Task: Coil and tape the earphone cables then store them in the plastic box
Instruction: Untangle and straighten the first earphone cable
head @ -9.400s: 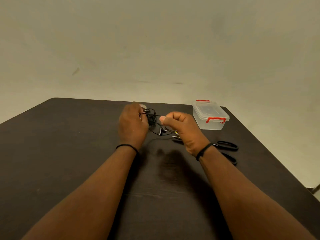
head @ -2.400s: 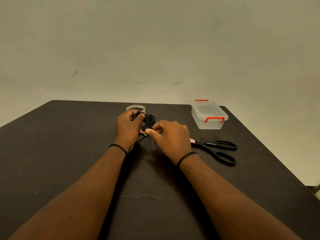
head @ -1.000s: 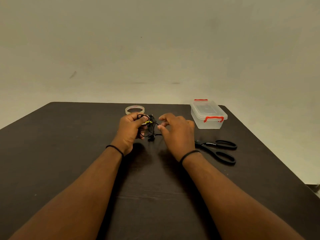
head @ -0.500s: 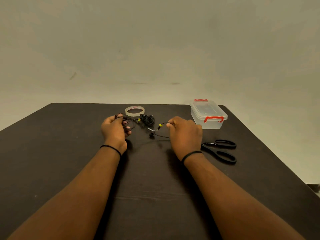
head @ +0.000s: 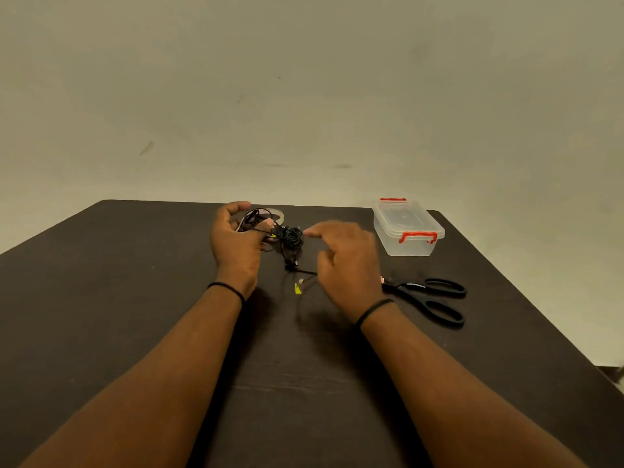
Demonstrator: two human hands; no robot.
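Step in hand, by judgement: winding the earphone cables (head: 291, 238) into a coil, not yet taped. Left hand (head: 236, 243) at 11 o'clock of table (head: 101, 298) centre, fingers curled round loops of cable, gripping them. Bundle just right of that hand, at 12 o'clock, a loose strand with a yellow tag (head: 297, 288) trailing down to 6 o'clock of the bundle onto the surface. Right hand (head: 347, 261) at 1 o'clock, fingers loosely spread, forefinger extended toward the bundle; apparently holding nothing, though contact with the trailing strand cannot be told.

Recommended: keep the left grip firm on the existing loops, take up the trailing strand near the bundle, lay each turn beside the last, avoid pulling against the tangle.

Tape roll (head: 277, 216) partly hidden behind the left hand. Plastic box (head: 407, 228) at 2 o'clock, lid on, clips down. Scissors (head: 429, 295) at 3 o'clock, untouched.

Against half a second earlier: hands closer together, right hand off the cable end, strand now slack.
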